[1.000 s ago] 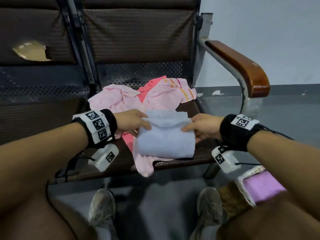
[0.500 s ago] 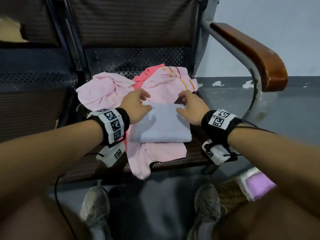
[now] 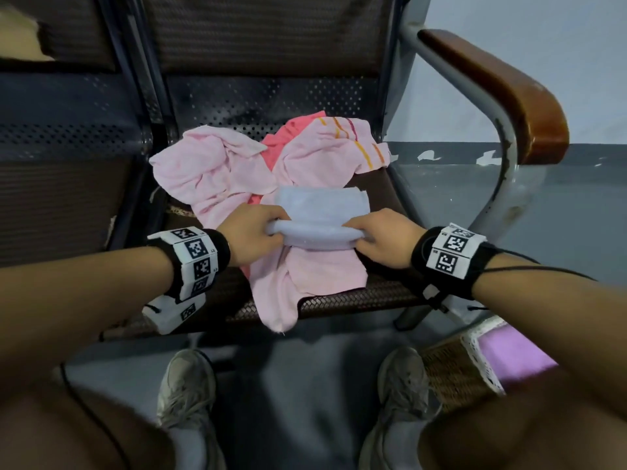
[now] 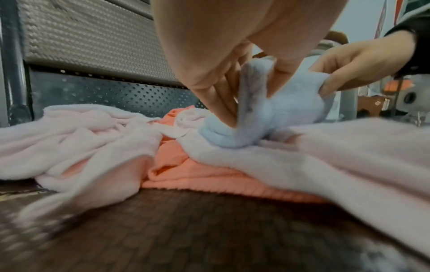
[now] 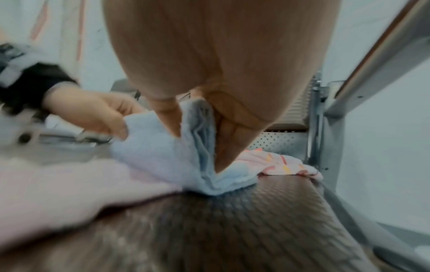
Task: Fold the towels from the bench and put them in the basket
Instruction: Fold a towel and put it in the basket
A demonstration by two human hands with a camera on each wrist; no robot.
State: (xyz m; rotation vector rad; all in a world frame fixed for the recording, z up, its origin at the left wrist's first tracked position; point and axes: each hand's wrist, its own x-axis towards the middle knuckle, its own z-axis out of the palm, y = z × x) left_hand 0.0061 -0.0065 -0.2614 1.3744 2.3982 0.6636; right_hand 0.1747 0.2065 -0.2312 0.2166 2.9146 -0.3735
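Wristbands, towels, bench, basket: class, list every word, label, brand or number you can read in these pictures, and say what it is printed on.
No readable words, brands or numbers in any view.
Left wristband: black-and-white square code markers only, no letters.
Right wristband: the same kind of markers, no letters.
Camera units under the wrists: a small marker on the left one, too small to read.
Towels, bench, basket: no print visible.

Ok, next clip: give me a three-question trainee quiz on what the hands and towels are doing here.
1. True or false: both hands grip the blue towel.
2. What does the blue towel rest on? A) bare seat only B) pink towel C) basket
3. Fill in: the basket stands on the ____.

Key: 1 true, left hand and right hand pinch its near edge. 2 B. 3 floor.
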